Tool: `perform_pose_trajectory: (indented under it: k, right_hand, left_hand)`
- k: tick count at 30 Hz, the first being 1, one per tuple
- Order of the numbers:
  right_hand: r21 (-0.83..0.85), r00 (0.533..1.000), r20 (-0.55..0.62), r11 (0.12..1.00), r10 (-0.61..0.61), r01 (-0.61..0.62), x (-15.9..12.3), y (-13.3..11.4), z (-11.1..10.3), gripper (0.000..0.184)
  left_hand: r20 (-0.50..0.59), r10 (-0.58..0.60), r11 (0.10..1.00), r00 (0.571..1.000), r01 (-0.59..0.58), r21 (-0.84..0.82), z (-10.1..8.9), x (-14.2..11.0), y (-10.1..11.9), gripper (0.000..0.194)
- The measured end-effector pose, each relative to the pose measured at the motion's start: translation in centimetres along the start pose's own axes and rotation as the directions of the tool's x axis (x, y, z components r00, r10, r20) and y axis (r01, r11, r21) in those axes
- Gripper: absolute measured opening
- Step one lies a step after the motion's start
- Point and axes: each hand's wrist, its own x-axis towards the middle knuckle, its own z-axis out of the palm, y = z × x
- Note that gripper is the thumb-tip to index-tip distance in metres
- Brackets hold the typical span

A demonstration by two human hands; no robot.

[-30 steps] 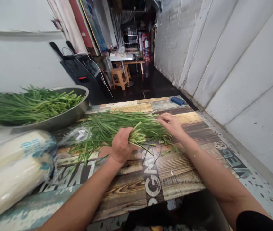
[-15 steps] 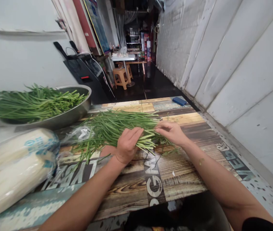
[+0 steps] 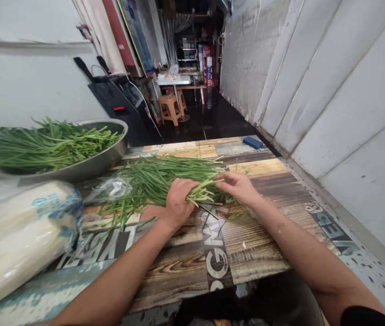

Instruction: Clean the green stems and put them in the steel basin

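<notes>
A loose pile of garlic chives (image 3: 155, 174) lies across the wood-patterned table (image 3: 257, 253), pale stem ends pointing right. My left hand (image 3: 180, 201) is closed around a small bunch, whose cut ends (image 3: 202, 192) stick out past the thumb. At those ends my right hand (image 3: 240, 186) has thumb and forefinger pinched together on the stems; exactly how many it grips is hidden. Thin green scraps (image 3: 228, 213) are scattered under the right hand. Beyond my left wrist, some chive leaves (image 3: 122, 213) trail toward the left.
A steel bowl (image 3: 113, 156) heaped with more chives (image 3: 50, 145) stands at the left. Nearer me are white, plastic-wrapped packs (image 3: 26, 249) and a crumpled clear bag (image 3: 113, 188). A small blue box (image 3: 252, 142) sits by the far edge; a wall (image 3: 355, 90) runs along the right.
My left thumb has shifted and the bunch in that hand now fans out tilted slightly upward. My right fingers have moved slightly left, onto the stem ends.
</notes>
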Motion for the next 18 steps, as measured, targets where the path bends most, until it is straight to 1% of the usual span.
perform_pose_trajectory:
  k: [2,4,7,9,11,13,14,15,16,17,18]
  right_hand:
    - [-0.021,0.999,0.031,0.999,-0.029,0.029,-0.1,0.1,0.6,0.031]
    - [-0.076,0.996,0.048,0.994,-0.079,0.082,-0.2,0.2,1.2,0.025]
    - [-0.183,0.992,0.042,0.975,-0.12,0.126,-0.2,0.2,1.3,0.022]
    - [-0.212,0.998,-0.002,0.975,-0.07,0.068,0.0,0.4,0.7,0.022]
    - [-0.165,0.995,-0.089,0.985,0.038,-0.052,0.3,0.6,-0.4,0.028]
    - [-0.117,0.972,-0.179,0.977,0.154,-0.176,0.6,0.6,-1.6,0.037]
    - [-0.134,0.96,-0.21,0.967,0.184,-0.215,0.7,0.4,-2.1,0.042]
    - [-0.186,0.954,-0.238,0.956,0.179,-0.226,0.7,0.2,-2.5,0.046]
    - [-0.261,0.956,-0.259,0.944,0.135,-0.204,0.7,0.0,-2.8,0.049]
    - [-0.347,0.965,-0.255,0.927,0.054,-0.143,0.6,-0.3,-3.0,0.048]
    - [-0.432,0.975,-0.214,0.901,-0.053,-0.046,0.5,-0.7,-3.0,0.043]
  left_hand:
    - [0.034,-0.01,1.0,0.999,0.01,-0.007,0.1,0.1,0.1,0.02]
    - [0.062,-0.027,0.999,0.998,0.028,-0.021,0.2,0.1,0.1,0.019]
    - [0.076,-0.072,0.997,0.995,0.075,-0.028,0.3,0.0,0.0,0.019]
    - [0.075,-0.101,0.995,0.992,0.103,-0.019,0.3,0.0,0.0,0.02]
    - [0.07,-0.12,0.993,0.99,0.121,-0.017,0.2,0.0,0.0,0.02]
    - [0.062,-0.118,0.992,0.991,0.12,-0.035,0.1,0.1,0.1,0.019]
    - [0.063,-0.115,0.992,0.991,0.118,-0.047,0.1,0.1,0.2,0.019]
    - [0.066,-0.115,0.991,0.991,0.118,-0.056,0.1,0.1,0.3,0.018]
    - [0.07,-0.118,0.991,0.991,0.122,-0.062,0.1,0.1,0.3,0.018]
    - [0.074,-0.126,0.989,0.989,0.13,-0.064,0.1,0.1,0.4,0.018]
    - [0.078,-0.133,0.988,0.988,0.138,-0.064,0.1,0.0,0.4,0.018]
